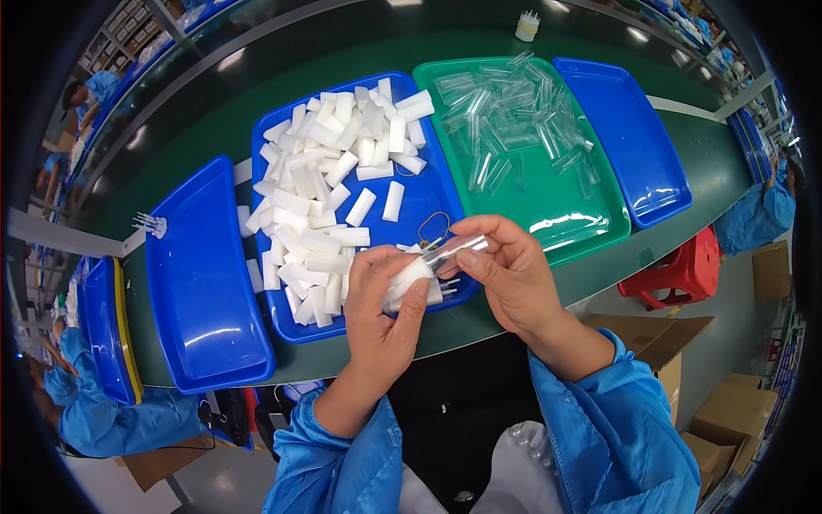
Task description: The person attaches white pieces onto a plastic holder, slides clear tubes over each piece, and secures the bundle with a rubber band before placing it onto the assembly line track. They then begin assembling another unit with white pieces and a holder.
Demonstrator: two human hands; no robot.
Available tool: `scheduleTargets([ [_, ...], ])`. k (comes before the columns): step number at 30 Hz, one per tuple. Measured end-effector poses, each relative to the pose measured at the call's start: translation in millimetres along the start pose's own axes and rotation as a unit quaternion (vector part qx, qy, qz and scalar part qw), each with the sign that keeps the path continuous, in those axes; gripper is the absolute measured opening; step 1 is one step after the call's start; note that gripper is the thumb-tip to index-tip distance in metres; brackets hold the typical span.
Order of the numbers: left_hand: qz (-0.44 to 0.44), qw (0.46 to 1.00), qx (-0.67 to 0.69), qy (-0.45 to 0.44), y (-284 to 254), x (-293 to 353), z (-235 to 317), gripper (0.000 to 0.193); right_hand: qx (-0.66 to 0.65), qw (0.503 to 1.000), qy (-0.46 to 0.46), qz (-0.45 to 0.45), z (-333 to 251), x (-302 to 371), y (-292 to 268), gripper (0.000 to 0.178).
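2 pinch grips: left hand on white piece, right hand on clear tube

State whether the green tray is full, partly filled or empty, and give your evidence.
The green tray is partly filled: clear plastic tubes lie mostly over its far part, while bare green base shows at its near end.

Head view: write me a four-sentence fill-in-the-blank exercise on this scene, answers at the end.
1. The left hand holds a piece coloured ____.
2. The clear tube is pinched by the person's ____ hand.
3. The loose clear tubes lie in a tray coloured ____.
4. The plastic stool on the floor is coloured ____.

Missing words: white; right; green; red.
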State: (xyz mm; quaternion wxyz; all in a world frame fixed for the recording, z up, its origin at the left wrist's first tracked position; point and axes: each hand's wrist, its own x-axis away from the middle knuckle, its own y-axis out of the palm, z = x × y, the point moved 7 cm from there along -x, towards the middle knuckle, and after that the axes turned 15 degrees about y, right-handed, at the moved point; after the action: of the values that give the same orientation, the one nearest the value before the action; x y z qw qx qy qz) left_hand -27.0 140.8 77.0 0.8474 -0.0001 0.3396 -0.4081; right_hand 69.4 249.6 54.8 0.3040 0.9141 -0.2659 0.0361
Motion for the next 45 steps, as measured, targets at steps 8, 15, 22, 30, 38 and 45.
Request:
scheduleTargets([
  [8,0.012,1.0,0.018,-0.011,0,-1,-5,0.018,0.066,0.996,-0.049,0.04,-2,4,0,0.028],
  [15,0.013,1.0,-0.02,0.018,-1,1,0,0.017,0.072,0.996,-0.042,0.039,0,5,1,0.026],
  [22,-0.005,0.999,-0.03,0.017,1,2,1,0.014,0.042,0.998,-0.039,0.024,2,4,-2,0.025],
  [30,-0.02,0.999,-0.036,0.008,5,0,2,0.011,0.004,0.999,-0.049,0.009,2,2,-2,0.023],
  [38,-0.024,0.999,-0.034,0.023,3,-2,2,0.01,0.08,0.995,-0.054,-0.025,-5,-3,-1,0.025],
  [45,-0.03,0.997,-0.048,0.05,2,0,7,0.011,0.086,0.995,-0.047,-0.012,-6,5,2,0.024],
])
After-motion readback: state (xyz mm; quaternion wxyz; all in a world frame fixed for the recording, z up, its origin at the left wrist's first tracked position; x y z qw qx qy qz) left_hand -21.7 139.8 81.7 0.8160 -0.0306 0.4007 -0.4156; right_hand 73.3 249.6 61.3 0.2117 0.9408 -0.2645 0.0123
